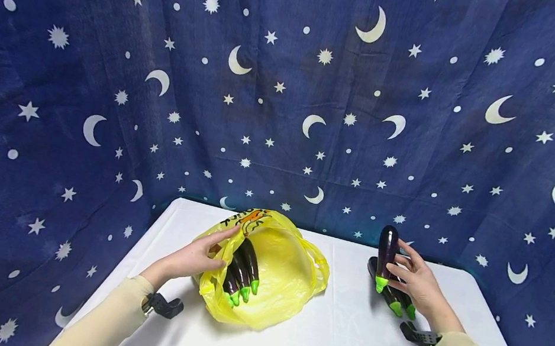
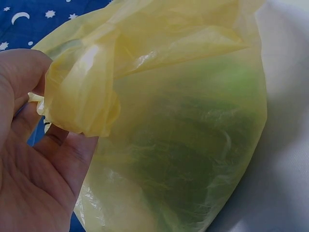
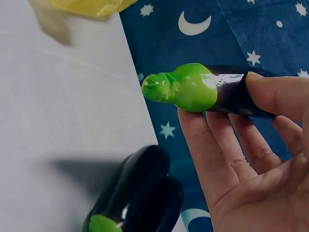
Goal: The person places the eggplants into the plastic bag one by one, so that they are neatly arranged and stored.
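Note:
My left hand (image 1: pixel 191 259) grips the rim of a yellow plastic bag (image 1: pixel 288 282) on its left side. In the left wrist view, bunched plastic (image 2: pixel 84 92) lies between thumb and fingers. The bag lies with its mouth open towards me, and three toy-like eggplants (image 1: pixel 252 265) with green stem ends show inside. On the right, my right hand (image 1: pixel 419 284) holds another dark, glossy eggplant (image 1: pixel 386 252) between thumb and fingers, its green cap (image 3: pixel 195 87) pointing down in the head view. Beneath that hand, two more eggplants (image 1: pixel 394 306) lie side by side on the table.
A white cloth covers the table (image 1: pixel 328 336). Behind and beside it hangs a dark blue curtain (image 1: pixel 286 114) with moons and stars. Black bands (image 1: pixel 163 304) sit on both wrists. White tabletop separates the bag from the loose eggplants.

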Action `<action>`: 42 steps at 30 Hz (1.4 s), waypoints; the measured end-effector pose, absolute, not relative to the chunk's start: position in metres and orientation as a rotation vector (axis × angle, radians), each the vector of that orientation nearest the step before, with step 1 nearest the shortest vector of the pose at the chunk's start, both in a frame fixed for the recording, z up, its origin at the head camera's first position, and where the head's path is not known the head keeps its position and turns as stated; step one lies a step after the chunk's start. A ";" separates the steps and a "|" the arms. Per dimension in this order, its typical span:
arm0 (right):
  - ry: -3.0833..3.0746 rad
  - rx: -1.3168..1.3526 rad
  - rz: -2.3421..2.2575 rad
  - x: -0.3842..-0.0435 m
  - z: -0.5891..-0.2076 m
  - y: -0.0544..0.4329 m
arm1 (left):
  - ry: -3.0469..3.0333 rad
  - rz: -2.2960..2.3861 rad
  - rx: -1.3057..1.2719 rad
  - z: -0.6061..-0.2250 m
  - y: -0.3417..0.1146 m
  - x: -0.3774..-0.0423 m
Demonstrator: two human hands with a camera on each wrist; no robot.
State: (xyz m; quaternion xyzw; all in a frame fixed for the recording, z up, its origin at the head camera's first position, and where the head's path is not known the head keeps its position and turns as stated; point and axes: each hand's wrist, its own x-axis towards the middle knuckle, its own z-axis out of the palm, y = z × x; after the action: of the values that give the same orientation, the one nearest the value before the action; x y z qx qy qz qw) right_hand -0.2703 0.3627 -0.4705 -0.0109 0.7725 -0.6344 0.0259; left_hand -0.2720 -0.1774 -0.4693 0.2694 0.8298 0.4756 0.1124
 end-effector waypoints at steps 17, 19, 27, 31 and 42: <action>2.265 -0.160 -1.963 -0.267 -0.467 0.336 | 2.429 1.399 0.757 -0.467 -0.176 -0.270; 2.248 -0.183 -1.969 -0.267 -0.466 0.333 | 2.429 1.399 0.761 -0.467 -0.176 -0.270; 2.188 -0.250 -1.991 -0.265 -0.463 0.318 | 2.434 1.392 0.773 -0.467 -0.176 -0.270; 2.154 -0.279 -2.003 -0.265 -0.463 0.313 | 2.434 1.393 0.778 -0.467 -0.176 -0.270; 2.091 -0.327 -1.993 -0.267 -0.465 0.299 | 2.436 1.397 0.790 -0.468 -0.177 -0.270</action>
State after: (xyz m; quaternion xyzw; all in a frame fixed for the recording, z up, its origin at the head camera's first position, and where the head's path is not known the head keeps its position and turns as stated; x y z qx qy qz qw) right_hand -0.2670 0.2994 -0.4650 -0.1116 0.7144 -0.6809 0.1169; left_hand -0.2702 -0.1773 -0.4681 0.2690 0.8299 0.4757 0.1120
